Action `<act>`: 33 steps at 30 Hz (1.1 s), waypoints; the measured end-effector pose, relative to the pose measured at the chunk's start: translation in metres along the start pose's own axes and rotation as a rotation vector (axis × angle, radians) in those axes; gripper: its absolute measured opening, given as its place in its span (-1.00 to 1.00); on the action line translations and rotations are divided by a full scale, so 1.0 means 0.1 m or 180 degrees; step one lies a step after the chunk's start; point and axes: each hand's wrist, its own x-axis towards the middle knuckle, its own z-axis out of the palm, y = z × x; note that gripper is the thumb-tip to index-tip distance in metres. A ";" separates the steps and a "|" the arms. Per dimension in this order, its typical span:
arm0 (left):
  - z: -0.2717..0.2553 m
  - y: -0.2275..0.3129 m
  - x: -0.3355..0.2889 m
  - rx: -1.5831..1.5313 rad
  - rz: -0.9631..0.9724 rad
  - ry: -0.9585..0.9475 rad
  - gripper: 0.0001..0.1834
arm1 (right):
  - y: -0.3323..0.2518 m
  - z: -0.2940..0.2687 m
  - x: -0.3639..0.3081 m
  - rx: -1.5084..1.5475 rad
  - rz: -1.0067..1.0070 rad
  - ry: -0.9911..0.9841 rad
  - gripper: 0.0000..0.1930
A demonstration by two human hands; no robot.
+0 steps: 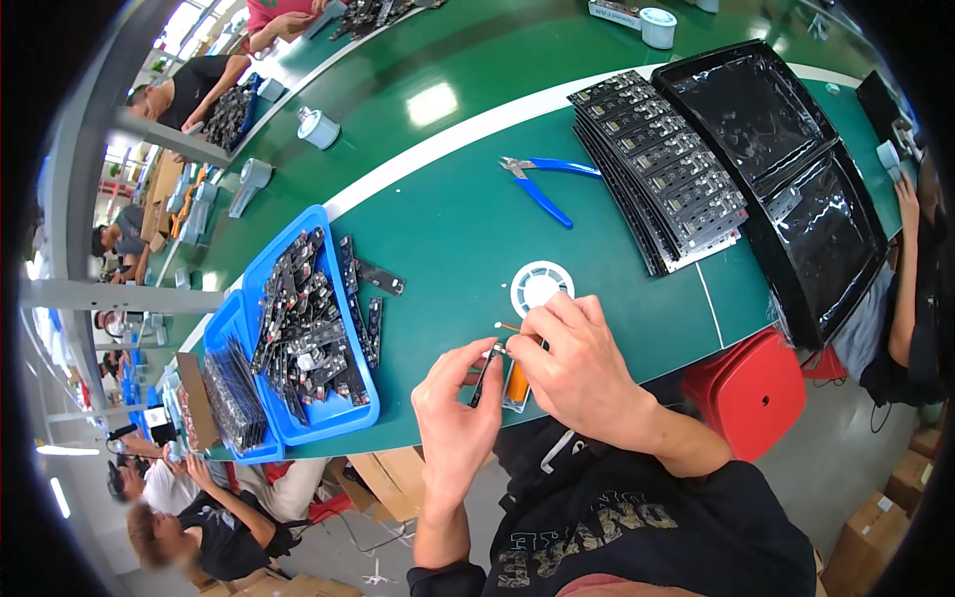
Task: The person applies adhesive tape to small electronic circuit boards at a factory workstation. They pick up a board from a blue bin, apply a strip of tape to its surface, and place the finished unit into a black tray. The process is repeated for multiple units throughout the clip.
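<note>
My left hand (457, 403) pinches a narrow black circuit board (484, 375) upright between thumb and fingers. My right hand (577, 366) is closed at the board's upper end; what its fingertips hold is hidden. A thin orange wire with a small white end (500, 325) shows beside the right fingers. Below the hands is an orange piece (517, 384), partly covered, its kind unclear. Just beyond the right hand lies a white round spool-like part (542, 286). Farther off, blue-handled pliers (542, 187) rest on the green mat with their handles spread.
Blue trays (364, 406) at left hold loose circuit boards and bagged black pieces. Stacked board panels (662, 164) and a black plastic-lined tray (846, 189) stand at right. A red stool (761, 398) is beside the table. Other people work at left and far right.
</note>
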 end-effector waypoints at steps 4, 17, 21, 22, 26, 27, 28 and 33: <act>0.02 0.03 0.01 -0.0056 -0.0035 -0.0027 -0.73 | -0.03 0.07 -0.02 -0.0085 0.0065 0.0078 -0.89; 0.04 0.01 -0.05 -0.0468 -0.0697 -0.0044 -0.74 | -0.06 0.12 -0.07 -0.0091 0.0011 0.0153 -0.80; 0.04 0.06 -0.04 -0.0223 -0.0549 -0.0045 -0.75 | -0.05 0.12 -0.08 -0.0167 -0.0046 0.0096 -0.82; 0.03 0.07 -0.04 -0.0227 -0.0537 -0.0048 -0.76 | -0.04 0.13 -0.07 -0.0207 -0.0085 0.0113 -0.83; 0.02 0.09 -0.02 -0.0252 -0.0535 -0.0075 -0.76 | -0.05 0.13 -0.04 -0.0211 -0.0075 0.0146 -0.85; 0.01 0.09 -0.01 -0.0263 -0.0539 -0.0088 -0.76 | -0.05 0.12 -0.03 -0.0176 -0.0055 0.0127 -0.85; 0.01 0.09 -0.01 -0.0282 -0.0542 -0.0090 -0.76 | -0.05 0.12 -0.02 -0.0140 -0.0034 0.0109 -0.84; 0.02 0.04 0.01 -0.0303 -0.0454 -0.0069 -0.77 | -0.03 0.10 -0.01 -0.0156 -0.0033 0.0101 -0.84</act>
